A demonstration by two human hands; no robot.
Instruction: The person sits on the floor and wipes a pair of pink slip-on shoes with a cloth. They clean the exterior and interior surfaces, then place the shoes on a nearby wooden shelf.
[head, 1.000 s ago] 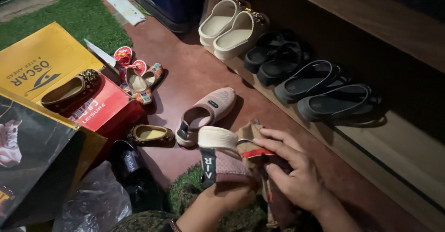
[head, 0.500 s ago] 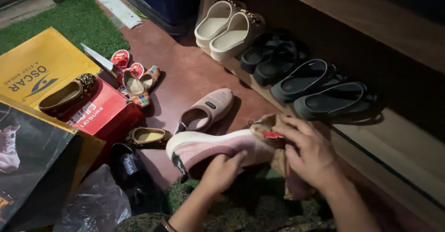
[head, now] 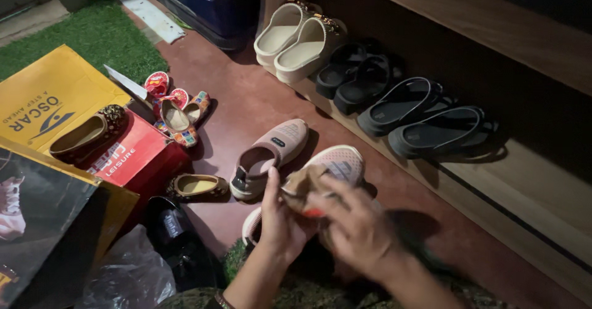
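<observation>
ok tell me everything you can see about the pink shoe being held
The pink shoe is a soft, knit-looking slip-on with a pale sole. It is lifted off the red-brown floor, toe pointing up and away. The left hand grips its middle; the right hand presses a brownish cloth on its upper. Its mate lies just beyond.
</observation>
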